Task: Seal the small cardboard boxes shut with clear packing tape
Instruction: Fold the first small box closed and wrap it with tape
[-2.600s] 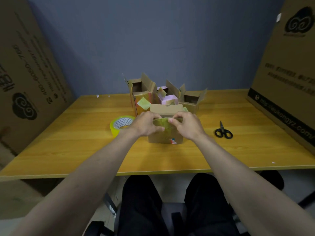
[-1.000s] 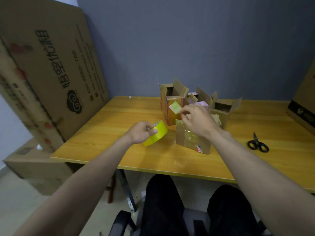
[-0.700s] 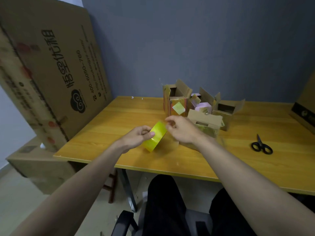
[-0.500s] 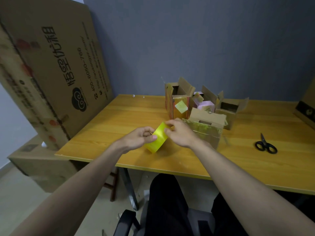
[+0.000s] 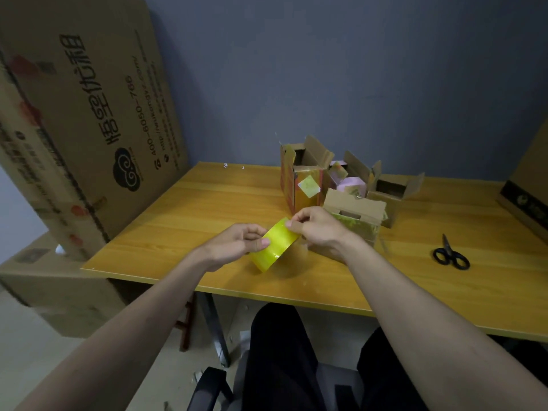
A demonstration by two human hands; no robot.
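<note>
A grey-blue wall backs a yellow wooden table, and a very large printed carton leans against its left end.

A moment ago the right hand was at the top of the nearest small box; now it has come over to the tape roll, and the box stands untended behind it. A second before that the left hand had only just lifted the roll. I take this to mean that a fresh strip is being started for this box, whose flaps look folded down but not yet fully taped.

The left hand reaches in from the lower left with the forearm angled up toward the middle of the table. It grips the yellow-green tape roll by its left side, thumb laid on the outer face, and holds the roll tilted just above the table. The right hand comes in over the roll's upper edge, wrist bent, thumb and forefinger pinching at the rim as if picking up the loose tape end; the end itself is too fine to see.

Just behind that hand sits the nearest small box, with glossy tape on its front. Further back stands a cluster of open boxes with raised flaps. Black scissors lie well apart at the right.
</note>
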